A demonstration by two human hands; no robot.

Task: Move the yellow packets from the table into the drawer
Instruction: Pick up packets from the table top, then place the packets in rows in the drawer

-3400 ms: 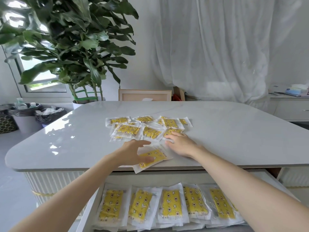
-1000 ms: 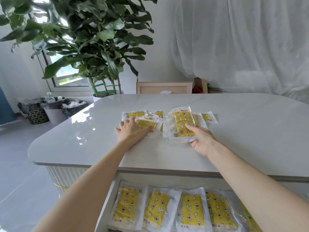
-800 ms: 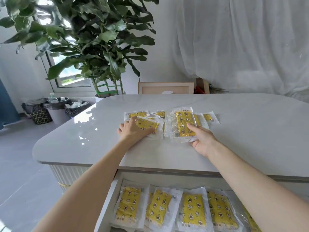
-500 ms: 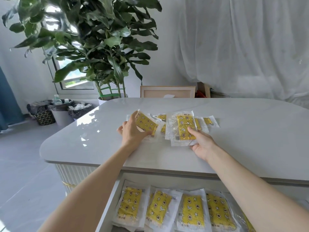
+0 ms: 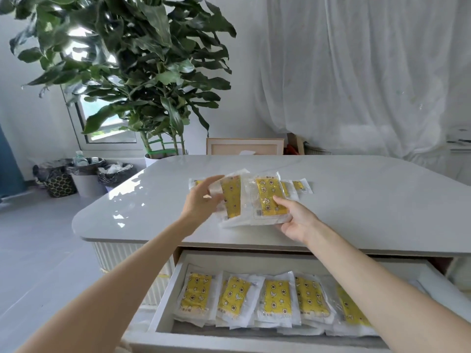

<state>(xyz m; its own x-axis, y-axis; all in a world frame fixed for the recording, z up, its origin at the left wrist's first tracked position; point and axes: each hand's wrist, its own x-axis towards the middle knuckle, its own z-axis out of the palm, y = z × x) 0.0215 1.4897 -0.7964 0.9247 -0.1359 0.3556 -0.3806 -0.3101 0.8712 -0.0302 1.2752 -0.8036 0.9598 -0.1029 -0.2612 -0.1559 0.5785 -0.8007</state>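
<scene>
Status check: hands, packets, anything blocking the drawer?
Left hand pinching one packet. Right hand holding packet stack. Loose packets on table; drawer open, unobstructed.

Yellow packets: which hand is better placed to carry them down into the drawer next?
Probably right: the right hand grips the stack, nearer the open drawer; the left hand pinches one packet.

left hand [image 5: 201, 203] lifted packet [image 5: 231, 197] off table [image 5: 356, 212] | now touching stack [image 5: 267, 200] in right hand [image 5: 295, 220]
</scene>
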